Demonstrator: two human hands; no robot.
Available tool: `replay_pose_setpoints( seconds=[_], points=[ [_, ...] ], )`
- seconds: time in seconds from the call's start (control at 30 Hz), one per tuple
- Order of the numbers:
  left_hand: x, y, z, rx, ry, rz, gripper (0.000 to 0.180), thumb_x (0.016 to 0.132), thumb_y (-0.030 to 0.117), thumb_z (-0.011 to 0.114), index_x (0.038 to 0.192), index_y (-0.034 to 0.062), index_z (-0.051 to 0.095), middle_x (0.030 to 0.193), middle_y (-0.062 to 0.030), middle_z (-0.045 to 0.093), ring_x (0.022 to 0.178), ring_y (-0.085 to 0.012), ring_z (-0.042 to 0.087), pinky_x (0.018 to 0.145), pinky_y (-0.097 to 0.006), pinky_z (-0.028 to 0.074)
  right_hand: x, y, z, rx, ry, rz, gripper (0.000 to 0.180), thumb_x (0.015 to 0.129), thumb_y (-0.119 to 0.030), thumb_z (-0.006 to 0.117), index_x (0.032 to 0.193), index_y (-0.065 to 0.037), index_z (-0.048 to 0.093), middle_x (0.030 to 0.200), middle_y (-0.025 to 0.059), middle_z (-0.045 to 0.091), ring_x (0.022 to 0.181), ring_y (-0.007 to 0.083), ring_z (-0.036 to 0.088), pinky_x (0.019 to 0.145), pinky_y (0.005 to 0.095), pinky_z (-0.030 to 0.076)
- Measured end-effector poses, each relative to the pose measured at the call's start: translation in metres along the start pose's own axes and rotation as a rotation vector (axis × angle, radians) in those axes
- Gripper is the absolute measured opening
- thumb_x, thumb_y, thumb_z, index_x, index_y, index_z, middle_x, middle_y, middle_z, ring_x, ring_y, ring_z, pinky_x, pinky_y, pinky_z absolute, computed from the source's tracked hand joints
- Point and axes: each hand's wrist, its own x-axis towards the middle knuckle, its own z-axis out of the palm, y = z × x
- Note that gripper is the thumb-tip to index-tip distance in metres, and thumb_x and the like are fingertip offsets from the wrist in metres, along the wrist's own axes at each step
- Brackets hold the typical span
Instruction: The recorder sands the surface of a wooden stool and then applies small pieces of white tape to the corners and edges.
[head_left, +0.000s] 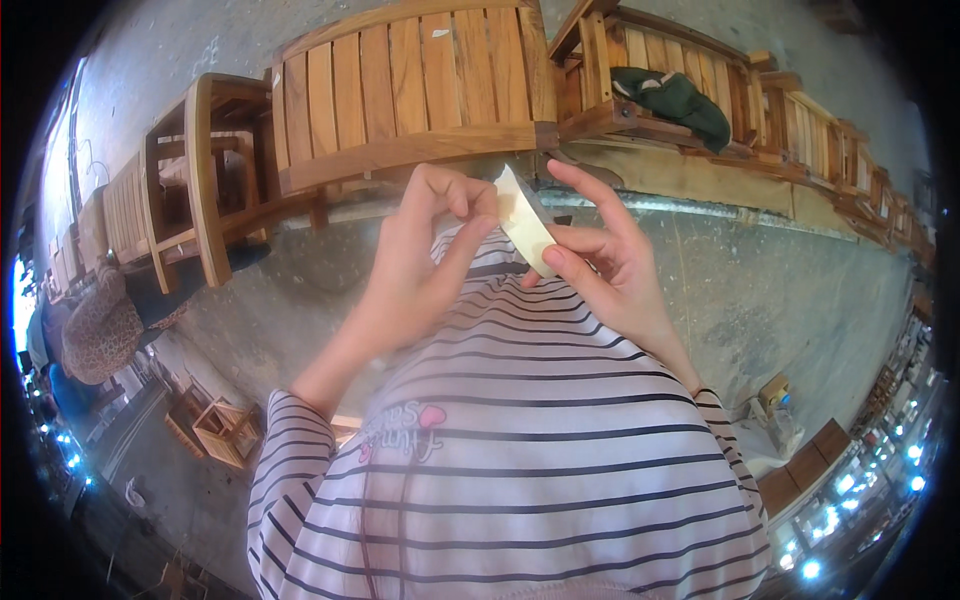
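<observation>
In front of my striped shirt is a pale yellow, curved piece with a grey side and a jagged upper tip, which looks like a roll of masking tape (528,228). My right hand (610,265) grips its lower end between thumb and fingers, the index finger raised away from it. My left hand (425,245) is closed in a pinch at the roll's left edge, thumb against curled fingers. What lies between those fingertips is too small to make out clearly.
A slatted wooden bench (410,85) stands just ahead, a small white mark on one slat. Right of it, a dark green cloth (672,103) lies on another wooden seat in a row. Wooden furniture frames (205,180) stand at left, near a person in patterned clothing (103,330).
</observation>
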Motion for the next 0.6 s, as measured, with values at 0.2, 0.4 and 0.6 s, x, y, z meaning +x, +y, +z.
replay_pose_setpoints(
  seconds=[0.2,0.4,0.6],
  points=[
    [-0.002,-0.002,0.0,-0.134,-0.024,-0.04,0.028,0.092,-0.005,0.057,0.098,0.0082,0.033,0.101,-0.0088,0.055,0.092,-0.0085,0.047,0.086,-0.022,0.039,-0.004,-0.001,-0.003,-0.069,-0.025,-0.017,0.061,0.093,-0.001,0.057,0.147,-0.003,0.029,0.098,0.0115,0.073,0.087,0.0143,0.068,0.09,0.0297,0.048],
    [-0.003,0.004,0.003,-0.018,0.012,0.116,0.041,0.081,0.0,0.072,0.104,0.0054,0.038,0.099,-0.0102,0.061,0.095,-0.0161,0.059,0.091,-0.03,0.046,-0.008,-0.003,-0.003,-0.057,-0.011,-0.01,0.061,0.092,-0.001,0.057,0.147,-0.002,0.029,0.098,0.0116,0.073,0.089,0.0144,0.068,0.09,0.0291,0.048],
    [-0.009,0.0,0.009,0.06,0.015,0.126,0.048,0.077,0.009,0.08,0.108,0.0069,0.043,0.1,-0.009,0.066,0.097,-0.0196,0.065,0.087,-0.032,0.05,-0.011,0.004,-0.007,-0.154,-0.008,-0.11,0.061,0.093,-0.001,0.058,0.147,-0.002,0.03,0.099,0.012,0.073,0.089,0.0135,0.068,0.09,0.0276,0.048]
  ],
)
